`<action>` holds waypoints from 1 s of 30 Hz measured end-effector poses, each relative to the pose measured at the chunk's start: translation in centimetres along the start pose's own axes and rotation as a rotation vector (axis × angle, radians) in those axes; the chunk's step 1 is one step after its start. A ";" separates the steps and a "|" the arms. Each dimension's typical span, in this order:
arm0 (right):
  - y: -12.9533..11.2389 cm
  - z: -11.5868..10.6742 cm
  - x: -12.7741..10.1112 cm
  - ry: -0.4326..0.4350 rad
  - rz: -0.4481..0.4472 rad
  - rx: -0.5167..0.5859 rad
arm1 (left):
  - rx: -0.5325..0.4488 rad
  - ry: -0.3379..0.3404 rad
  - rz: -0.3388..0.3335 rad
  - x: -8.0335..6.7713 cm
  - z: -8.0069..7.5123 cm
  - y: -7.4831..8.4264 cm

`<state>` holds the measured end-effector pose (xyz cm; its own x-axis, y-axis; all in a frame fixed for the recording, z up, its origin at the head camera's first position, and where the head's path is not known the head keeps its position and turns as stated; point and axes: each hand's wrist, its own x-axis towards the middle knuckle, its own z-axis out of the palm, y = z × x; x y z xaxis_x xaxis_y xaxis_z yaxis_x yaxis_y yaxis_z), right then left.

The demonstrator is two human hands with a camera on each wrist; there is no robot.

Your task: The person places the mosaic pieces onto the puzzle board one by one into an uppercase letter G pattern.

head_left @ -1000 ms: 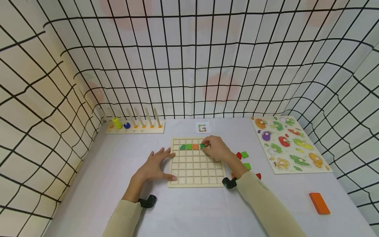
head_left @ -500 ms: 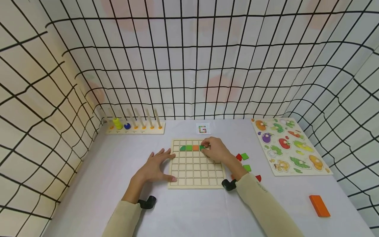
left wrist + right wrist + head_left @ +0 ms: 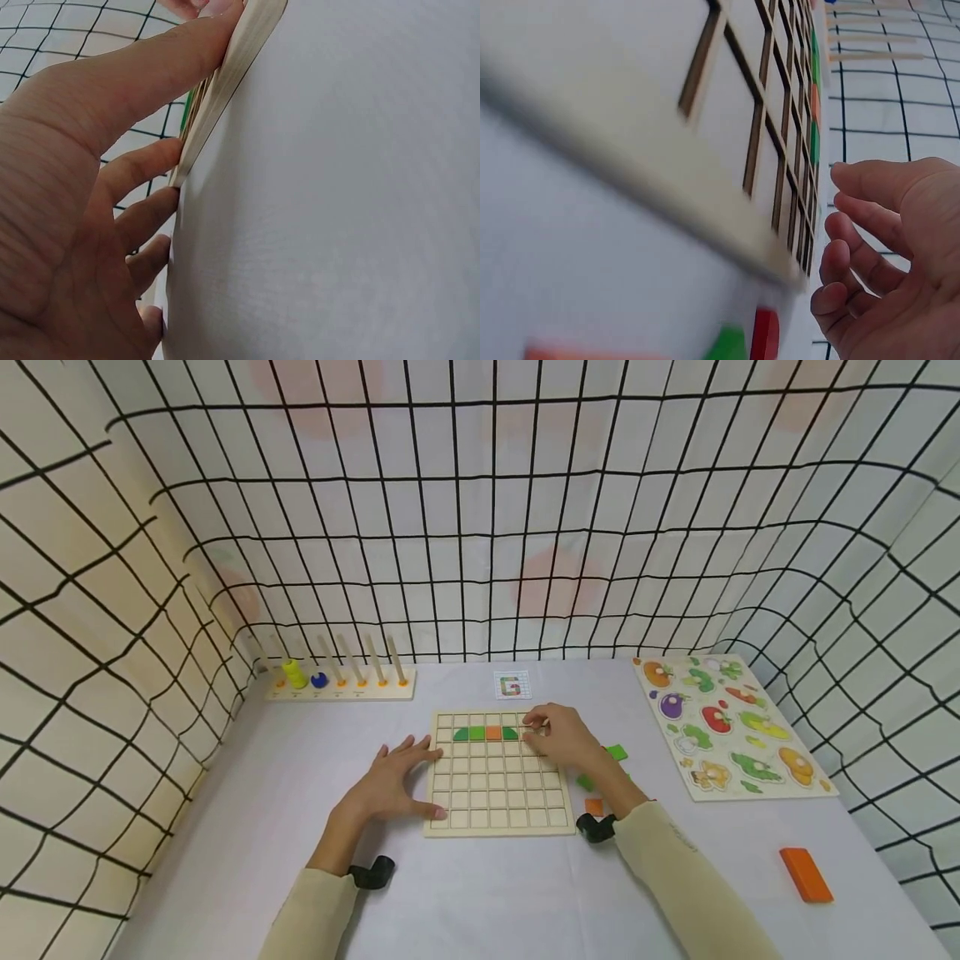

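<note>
the right hand point(image 3: 564, 739) hovers over the far right part of the wooden grid board point(image 3: 495, 814), its fingers loosely curled and holding nothing; the right wrist view shows the same, the fingers point(image 3: 870, 251) relaxed and bent beside the board's edge. just to the left of its fingertips sits a row of four tiles point(image 3: 485, 733) in the board's second row from the far edge: green, green, orange, green, the end ones rounded. the nearest green tile is close to the fingertips but apart from them.

the left hand point(image 3: 393, 781) lies flat on the bench point(image 3: 247, 827) at the board's left edge, fingers spread and straight, thumb along the near left corner. in the left wrist view the thumb and fingers point(image 3: 142, 172) press against the board's side.

behind the right wrist, loose tiles point(image 3: 617, 752) lie on the bench to the right of the board, green and orange ones partly hidden by the forearm. a small pattern card point(image 3: 512, 685) lies just beyond the board's far edge. further right is a vegetable peg puzzle point(image 3: 731, 727), well apart from the hand. an orange block point(image 3: 806, 875) lies alone near the right front. at the far left stands a peg rack point(image 3: 341, 681) with a yellow piece and a blue piece on it. a grid-patterned cloth point(image 3: 480, 510) walls in the bench.
</note>
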<state>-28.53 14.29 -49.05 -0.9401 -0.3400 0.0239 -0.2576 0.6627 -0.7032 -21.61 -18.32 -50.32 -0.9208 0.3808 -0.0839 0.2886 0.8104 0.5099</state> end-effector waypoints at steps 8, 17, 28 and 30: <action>2.1 -3.1 -2.2 0.058 0.084 -0.044 | 0.005 0.002 0.006 -0.1 -0.1 0.0; 5.4 -6.2 -4.8 0.095 0.117 -0.140 | 0.010 0.002 0.003 -0.1 -0.1 0.0; 7.9 -7.9 -7.2 0.038 0.148 -0.209 | 0.002 0.004 0.004 0.0 -0.1 -0.2; 8.1 -8.0 -7.4 0.025 0.138 -0.211 | -0.004 0.004 -0.001 0.0 -0.1 -0.1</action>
<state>-25.44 27.51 -49.30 -0.9741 -0.2220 -0.0423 -0.1652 0.8270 -0.5373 -21.66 -18.46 -50.30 -0.9220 0.3786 -0.0812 0.2870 0.8090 0.5130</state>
